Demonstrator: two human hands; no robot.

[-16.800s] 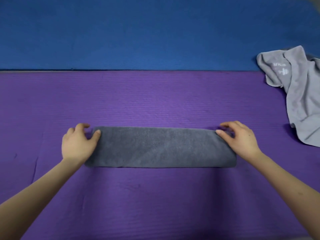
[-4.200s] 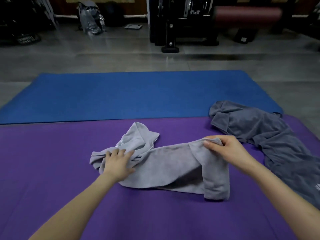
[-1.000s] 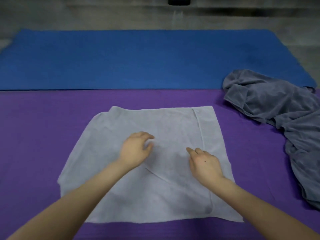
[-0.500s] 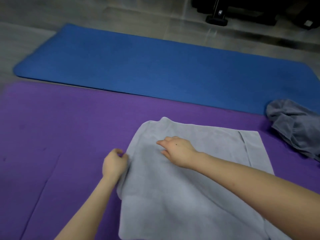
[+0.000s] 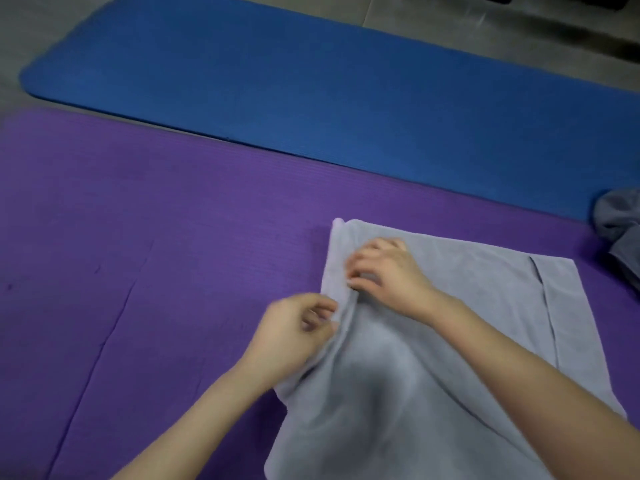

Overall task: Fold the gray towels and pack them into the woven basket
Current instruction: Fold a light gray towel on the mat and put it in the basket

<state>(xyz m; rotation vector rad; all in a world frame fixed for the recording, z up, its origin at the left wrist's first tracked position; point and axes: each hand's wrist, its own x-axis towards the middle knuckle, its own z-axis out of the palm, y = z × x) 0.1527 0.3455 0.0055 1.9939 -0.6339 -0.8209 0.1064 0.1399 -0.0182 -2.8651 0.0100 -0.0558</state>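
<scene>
- Step in hand: flattening and squaring one towel before the first fold. The light gray towel (image 5: 450, 306) lies spread on the purple mat (image 5: 156, 237), near corner toward the person, and is not yet folded.
- Left edge condition: a narrow strip along the left edge is turned over onto the towel, and the cloth below it is drawn into ridges.
- Left hand (image 5: 294, 336): fingers curled, thumb and fingertips closed on the towel's left edge at about mid-length, lifting it slightly off the mat.
- Right hand (image 5: 388, 275): reaches across the towel to the turned-over strip. Fingers are bent and appear to pinch the strip against the thumb; motion blur prevents a firmer reading.
- Right edge condition: a second narrow flap lies turned over along the right side.
- Next move, as judged: draw the left strip outward until it lies flat, release, correct the right flap, then bring one edge over to the opposite edge.
- Remaining stock: a dark gray towel (image 5: 620, 233) lies crumpled at the right frame edge, partly on the blue mat (image 5: 311, 91).
- The woven basket is not in view; packing cannot be assessed.
</scene>
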